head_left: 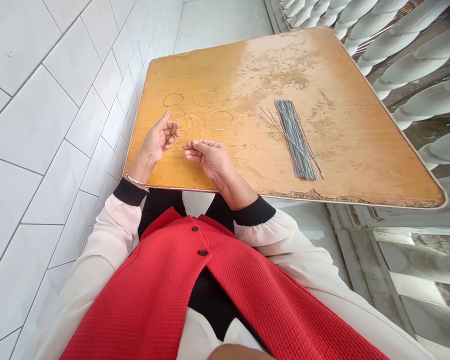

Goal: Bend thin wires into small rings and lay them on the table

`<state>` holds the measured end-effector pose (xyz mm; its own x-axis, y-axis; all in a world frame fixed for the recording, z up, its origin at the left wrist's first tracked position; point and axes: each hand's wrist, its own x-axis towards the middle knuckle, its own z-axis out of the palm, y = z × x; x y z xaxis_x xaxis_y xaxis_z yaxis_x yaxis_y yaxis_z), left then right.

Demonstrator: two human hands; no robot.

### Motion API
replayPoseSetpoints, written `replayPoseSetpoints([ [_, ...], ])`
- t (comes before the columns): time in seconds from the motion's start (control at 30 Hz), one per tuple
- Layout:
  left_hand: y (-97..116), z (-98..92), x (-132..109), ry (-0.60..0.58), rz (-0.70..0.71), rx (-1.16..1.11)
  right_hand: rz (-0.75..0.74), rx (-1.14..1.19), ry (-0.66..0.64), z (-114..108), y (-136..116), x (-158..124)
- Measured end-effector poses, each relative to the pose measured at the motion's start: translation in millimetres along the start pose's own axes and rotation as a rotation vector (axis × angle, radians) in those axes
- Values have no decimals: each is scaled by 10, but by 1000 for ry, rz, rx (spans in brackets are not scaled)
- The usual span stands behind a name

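Note:
My right hand [212, 159] pinches the lower edge of a thin wire ring [202, 131] between thumb and fingertips, just above the table. Across from it, my left hand [159, 137] is at the ring's left side, with fingers loosely curled and thumb standing apart from them. The fingertips are close to the wire; whether they touch it I cannot tell. Beyond the hands lie several more wire rings, among them a darker ring [173, 94], a pale ring [206, 90] and another ring [219, 111] to the right. Some rings overlap behind the held one.
A bundle of straight grey wires [295, 142] lies on the right part of the worn wooden table [247, 165], with a few loose wires across it. A white tiled wall [86, 100] runs close along the left. White balusters [405, 70] stand beyond the table's right edge.

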<state>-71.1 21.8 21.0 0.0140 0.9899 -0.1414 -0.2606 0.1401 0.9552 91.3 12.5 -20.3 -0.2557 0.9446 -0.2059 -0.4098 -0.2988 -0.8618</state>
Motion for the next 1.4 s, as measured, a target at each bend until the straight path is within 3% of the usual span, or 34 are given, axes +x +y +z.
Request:
replayPoseSetpoints([
  [0.33,-224,36,-221,32,31,39,4,41,7,-22,2,6],
  [0.5,-196,66,-215,137,28,49,55,-7,53,-2,-50,-29],
  [0.7,-224,90,-143,181,66,-46,55,-31,32,-1,-28,-5],
  [1.0,-356,132,-174,93,47,-102,29,-29,30,-45,1,10],
  [1.2,-316,121,-181,157,32,-77,32,-30,38,-96,-69,-34],
  [1.4,-344,145,-161,142,41,-88,1,-66,-9,-66,-40,-38],
])
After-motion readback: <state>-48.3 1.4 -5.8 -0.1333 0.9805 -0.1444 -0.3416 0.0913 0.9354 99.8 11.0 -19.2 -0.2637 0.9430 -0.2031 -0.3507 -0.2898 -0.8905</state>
